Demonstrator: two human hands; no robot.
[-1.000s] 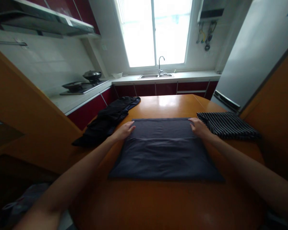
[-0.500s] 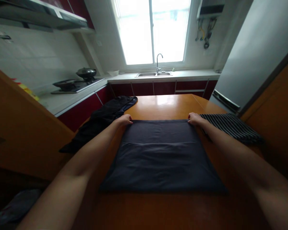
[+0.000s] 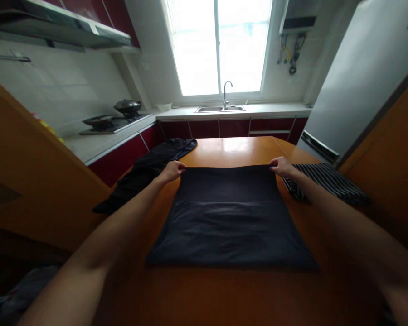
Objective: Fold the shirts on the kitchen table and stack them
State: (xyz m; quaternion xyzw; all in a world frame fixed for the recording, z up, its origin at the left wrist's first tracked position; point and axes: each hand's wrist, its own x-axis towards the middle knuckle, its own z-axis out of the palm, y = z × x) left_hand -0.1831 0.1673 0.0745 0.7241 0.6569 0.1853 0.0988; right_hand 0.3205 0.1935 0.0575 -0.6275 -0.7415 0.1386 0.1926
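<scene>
A dark navy piece of folded cloth [image 3: 229,231] lies spread on the wooden table [image 3: 231,294] in front of me. A crease runs across it, and its near edge is wider in view than its far edge. My left hand [image 3: 172,171] pinches the far left corner. At the far right corner, my right hand [image 3: 281,166] pinches the same cloth. Between the hands the far edge is drawn straight and looks slightly raised off the table. Whether the cloth is a garment or a plain sheet, I cannot tell.
Black clothing [image 3: 139,176] lies at the table's left side. A folded striped cloth [image 3: 326,183] is on the right, by my right forearm. Beyond the table are a counter with a sink [image 3: 221,108], a stove with pans [image 3: 127,107], and a fridge [image 3: 347,77].
Both hands have lifted the cloth's far edge slightly, so that part now looks darker and tauter. The camera view has shifted a little.
</scene>
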